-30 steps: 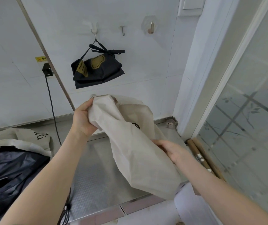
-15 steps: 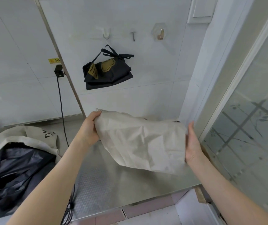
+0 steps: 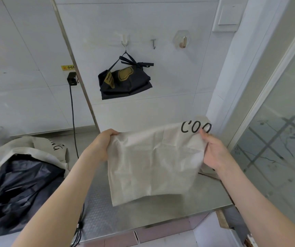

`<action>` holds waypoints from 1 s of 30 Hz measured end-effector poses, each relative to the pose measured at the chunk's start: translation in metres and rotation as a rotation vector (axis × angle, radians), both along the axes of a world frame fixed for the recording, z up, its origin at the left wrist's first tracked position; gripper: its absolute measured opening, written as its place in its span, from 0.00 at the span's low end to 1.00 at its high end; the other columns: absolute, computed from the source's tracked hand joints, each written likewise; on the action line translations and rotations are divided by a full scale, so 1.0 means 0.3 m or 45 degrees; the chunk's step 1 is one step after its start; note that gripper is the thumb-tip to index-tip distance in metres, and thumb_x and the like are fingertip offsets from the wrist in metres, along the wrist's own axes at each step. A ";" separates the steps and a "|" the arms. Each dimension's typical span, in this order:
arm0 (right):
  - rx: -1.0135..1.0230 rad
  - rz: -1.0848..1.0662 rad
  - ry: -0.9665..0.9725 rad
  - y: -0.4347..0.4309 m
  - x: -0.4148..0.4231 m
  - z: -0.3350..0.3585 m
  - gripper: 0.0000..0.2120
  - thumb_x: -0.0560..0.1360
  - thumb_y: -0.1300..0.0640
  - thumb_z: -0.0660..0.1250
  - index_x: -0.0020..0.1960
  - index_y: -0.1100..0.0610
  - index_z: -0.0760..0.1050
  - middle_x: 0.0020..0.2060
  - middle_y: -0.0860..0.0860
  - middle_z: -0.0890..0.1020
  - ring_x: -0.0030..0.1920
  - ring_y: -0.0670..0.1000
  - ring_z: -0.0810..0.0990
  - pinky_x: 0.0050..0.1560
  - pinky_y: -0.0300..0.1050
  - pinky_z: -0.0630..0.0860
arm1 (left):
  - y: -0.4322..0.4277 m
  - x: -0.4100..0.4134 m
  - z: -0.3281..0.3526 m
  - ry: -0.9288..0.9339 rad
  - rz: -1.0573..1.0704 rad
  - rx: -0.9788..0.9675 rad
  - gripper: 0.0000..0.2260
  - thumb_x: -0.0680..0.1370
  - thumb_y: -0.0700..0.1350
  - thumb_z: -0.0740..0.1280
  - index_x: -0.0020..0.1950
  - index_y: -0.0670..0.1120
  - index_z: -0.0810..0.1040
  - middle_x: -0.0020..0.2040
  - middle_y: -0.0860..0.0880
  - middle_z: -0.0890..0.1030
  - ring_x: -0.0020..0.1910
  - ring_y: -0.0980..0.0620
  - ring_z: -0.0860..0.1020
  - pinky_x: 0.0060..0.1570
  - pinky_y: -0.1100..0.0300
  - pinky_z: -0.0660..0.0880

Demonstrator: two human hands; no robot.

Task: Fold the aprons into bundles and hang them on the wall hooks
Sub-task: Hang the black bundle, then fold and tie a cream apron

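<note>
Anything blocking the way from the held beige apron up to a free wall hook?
Nothing visible does. The beige apron is held below the hooks; the middle hook and right hook are bare. The black bundle hangs from the left hook.

White tiled wall (image 3: 178, 104), steel counter (image 3: 143, 216), patterned glass door (image 3: 277, 139) at right.
</note>
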State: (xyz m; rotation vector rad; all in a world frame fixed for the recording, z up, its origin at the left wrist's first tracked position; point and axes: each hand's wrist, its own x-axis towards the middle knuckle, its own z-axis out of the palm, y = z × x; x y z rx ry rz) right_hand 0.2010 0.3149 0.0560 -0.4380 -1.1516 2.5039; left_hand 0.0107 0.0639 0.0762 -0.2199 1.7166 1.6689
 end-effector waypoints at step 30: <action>0.557 -0.187 -0.130 0.043 -0.006 0.105 0.11 0.76 0.50 0.64 0.50 0.55 0.81 0.49 0.50 0.84 0.50 0.47 0.82 0.43 0.39 0.78 | -0.001 0.022 0.082 0.476 -0.053 0.442 0.10 0.77 0.48 0.68 0.56 0.44 0.79 0.49 0.47 0.84 0.49 0.48 0.82 0.49 0.52 0.78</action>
